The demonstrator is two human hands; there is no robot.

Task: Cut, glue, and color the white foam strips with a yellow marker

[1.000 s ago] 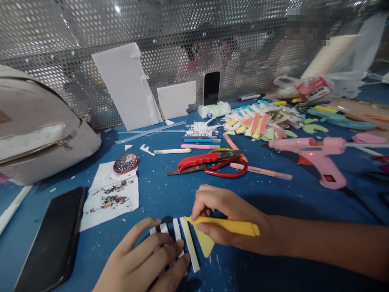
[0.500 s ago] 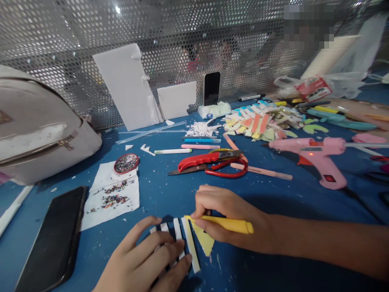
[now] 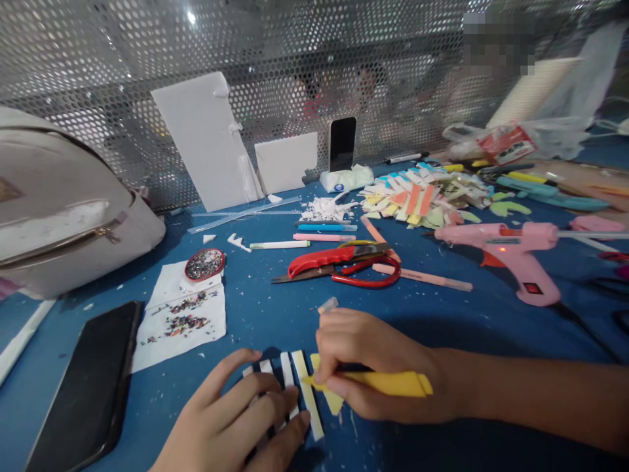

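Observation:
My right hand point(image 3: 378, 354) grips a yellow marker point(image 3: 393, 383), its tip on the upper part of a narrow strip point(image 3: 310, 406) that looks pale yellow. Spread over several white strips point(image 3: 286, 367) beside it, my left hand point(image 3: 230, 426) rests its fingertips on them and near the yellow strip's edge. Those fingers cover much of the white strips. Partly under my right hand lies a yellow cut piece point(image 3: 335, 402). A small clear cap point(image 3: 328, 305) shows just beyond the right knuckles.
Red-handled scissors point(image 3: 319, 262) and several pens lie beyond my hands. A pink glue gun point(image 3: 496, 239) with its light on is at the right. Coloured scraps point(image 3: 417, 196) are piled behind. Leftward are a phone point(image 3: 83, 387), glitter on paper point(image 3: 211, 314) and a backpack point(image 3: 63, 216).
My right hand has drawn the marker tip down along the strip toward me, and the strip's upper end now looks yellower. The clear cap has come into view. My left hand stays put.

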